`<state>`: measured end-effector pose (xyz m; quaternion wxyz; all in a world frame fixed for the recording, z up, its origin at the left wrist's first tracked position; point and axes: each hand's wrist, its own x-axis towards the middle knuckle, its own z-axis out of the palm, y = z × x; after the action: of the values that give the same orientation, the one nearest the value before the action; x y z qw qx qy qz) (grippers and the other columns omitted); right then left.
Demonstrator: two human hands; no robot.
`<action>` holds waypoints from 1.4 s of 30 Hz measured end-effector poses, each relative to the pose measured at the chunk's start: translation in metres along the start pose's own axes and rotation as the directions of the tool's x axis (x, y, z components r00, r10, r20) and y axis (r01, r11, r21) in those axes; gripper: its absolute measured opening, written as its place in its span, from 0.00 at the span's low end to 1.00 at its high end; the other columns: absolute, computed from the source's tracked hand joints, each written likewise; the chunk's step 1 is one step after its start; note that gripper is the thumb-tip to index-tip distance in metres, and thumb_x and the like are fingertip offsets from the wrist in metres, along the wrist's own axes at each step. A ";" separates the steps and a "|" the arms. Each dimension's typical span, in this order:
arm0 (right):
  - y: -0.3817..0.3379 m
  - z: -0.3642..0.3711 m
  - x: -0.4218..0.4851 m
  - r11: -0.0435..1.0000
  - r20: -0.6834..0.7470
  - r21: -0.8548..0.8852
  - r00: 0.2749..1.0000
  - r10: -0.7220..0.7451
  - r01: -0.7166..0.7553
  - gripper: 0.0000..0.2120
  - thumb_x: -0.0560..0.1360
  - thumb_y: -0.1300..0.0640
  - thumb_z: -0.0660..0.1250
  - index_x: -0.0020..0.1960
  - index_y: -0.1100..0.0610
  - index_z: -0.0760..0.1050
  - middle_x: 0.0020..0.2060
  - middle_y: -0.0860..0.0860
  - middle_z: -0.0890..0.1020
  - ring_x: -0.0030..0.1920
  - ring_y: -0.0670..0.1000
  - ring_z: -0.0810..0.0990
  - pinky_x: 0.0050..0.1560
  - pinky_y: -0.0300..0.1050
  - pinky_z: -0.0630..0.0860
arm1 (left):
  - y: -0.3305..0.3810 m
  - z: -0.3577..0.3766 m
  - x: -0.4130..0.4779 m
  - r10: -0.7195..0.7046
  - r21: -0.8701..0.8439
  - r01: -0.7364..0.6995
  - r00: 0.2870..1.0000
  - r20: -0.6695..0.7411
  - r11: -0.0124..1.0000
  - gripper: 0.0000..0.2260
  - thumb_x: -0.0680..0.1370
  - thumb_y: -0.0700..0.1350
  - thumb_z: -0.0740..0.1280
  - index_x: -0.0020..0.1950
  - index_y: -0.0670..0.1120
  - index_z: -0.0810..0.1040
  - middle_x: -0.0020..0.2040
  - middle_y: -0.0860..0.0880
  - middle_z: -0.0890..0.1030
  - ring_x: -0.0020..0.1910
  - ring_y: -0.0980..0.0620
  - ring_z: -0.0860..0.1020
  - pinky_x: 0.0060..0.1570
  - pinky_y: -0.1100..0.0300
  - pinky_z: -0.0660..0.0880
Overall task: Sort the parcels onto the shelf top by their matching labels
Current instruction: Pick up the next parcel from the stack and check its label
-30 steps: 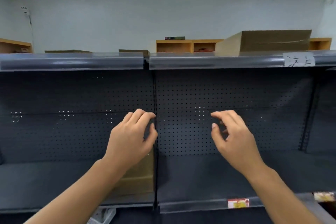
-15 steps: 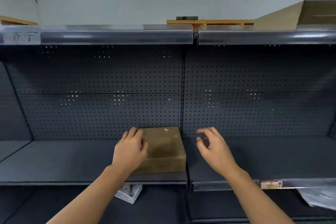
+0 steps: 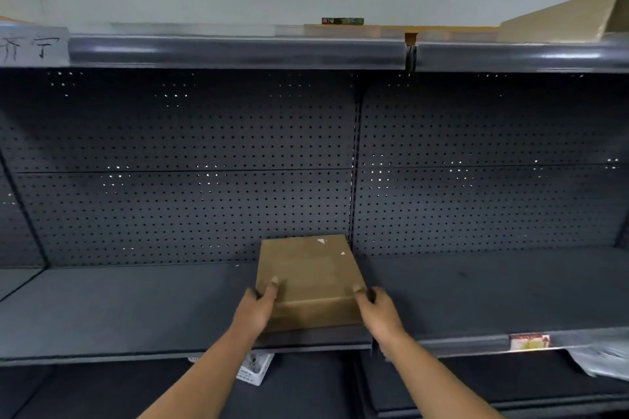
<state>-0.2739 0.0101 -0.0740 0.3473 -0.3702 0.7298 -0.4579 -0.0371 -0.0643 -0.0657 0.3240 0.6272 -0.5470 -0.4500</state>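
1. The left hand (image 3: 256,311) grips the left near corner of a flat brown cardboard parcel (image 3: 308,277), thumb on its top face and fingers wrapped round the side.
2. The right hand (image 3: 377,311) holds the right near corner of the same parcel, thumb tip pressed on top, the other fingers curled at the edge.
3. The parcel lies on the dark grey metal middle shelf (image 3: 136,309), at 6 o'clock in the view, its far end against the perforated dark back panel (image 3: 190,160), just left of the upright seam between two shelf bays. No label can be read on its top; two small white flecks sit near its far edge.
4. At 10 o'clock, a white paper label (image 3: 32,46) is fixed to the front rail of the shelf top (image 3: 238,53); it carries two handwritten Chinese characters, reading roughly 济宁, though blur makes this uncertain.
5. At 2 o'clock, one large tan cardboard box (image 3: 571,19) rests on the shelf top, cut off by the frame.
6. At 12 o'clock, a small dark flat item (image 3: 342,21) sits on a wooden ledge behind; its print is too blurred to read.
7. At 4 o'clock, one red and yellow tag (image 3: 529,341) is stuck on the middle shelf's front edge, its writing illegible.
8. At 6 o'clock, below the shelf, one white plastic basket (image 3: 255,369) shows partly.
9. Count: two hands, one parcel held, one box on top, one handwritten label.
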 end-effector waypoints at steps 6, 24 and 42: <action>0.014 0.006 0.005 0.986 -0.045 0.165 0.998 0.035 -0.027 0.34 0.72 0.32 0.74 0.66 0.57 0.80 0.67 0.57 0.83 0.65 0.58 0.82 0.70 0.55 0.77 | -0.002 0.002 -0.006 0.019 -0.154 -0.020 1.000 -0.010 0.988 0.38 0.82 0.57 0.69 0.85 0.40 0.61 0.80 0.40 0.71 0.77 0.39 0.71 0.73 0.49 0.68; -0.021 -0.088 -0.103 0.765 -0.168 0.542 0.937 -0.307 0.348 0.22 0.72 0.46 0.76 0.61 0.55 0.77 0.53 0.48 0.88 0.58 0.50 0.84 0.58 0.46 0.77 | 0.055 0.010 -0.156 0.374 -0.465 -0.462 0.886 -0.273 0.755 0.29 0.81 0.48 0.72 0.82 0.53 0.69 0.63 0.65 0.81 0.60 0.66 0.82 0.67 0.61 0.76; -0.020 -0.160 -0.141 0.646 -0.188 0.573 0.848 -0.495 0.504 0.26 0.70 0.43 0.77 0.65 0.49 0.75 0.55 0.39 0.87 0.56 0.41 0.86 0.55 0.41 0.81 | 0.089 0.019 -0.227 0.541 -0.384 -0.625 0.781 -0.313 0.680 0.30 0.80 0.45 0.72 0.82 0.52 0.70 0.61 0.74 0.82 0.61 0.71 0.81 0.53 0.77 0.77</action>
<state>-0.3367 0.1907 0.0226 0.3017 -0.4231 0.4168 -0.7458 -0.0892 0.1419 0.0541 0.6380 0.3585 -0.5630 -0.3840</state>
